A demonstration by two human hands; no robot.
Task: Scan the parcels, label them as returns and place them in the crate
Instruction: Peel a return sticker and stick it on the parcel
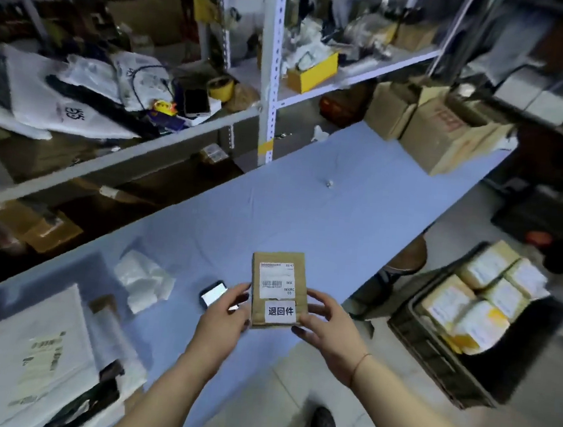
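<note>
Box (279, 290) held over the bench (308, 209) edge — left hand (225, 314) and right hand (326, 327) clamp fingers on its sides, return sticker (280, 311) on. I'd swing right, lower it into the crate (432, 351) beside the other parcels (482, 294) — no drop.

Labelled brown parcel (279, 290) held above table, black crate (432, 351) holding parcels
</note>
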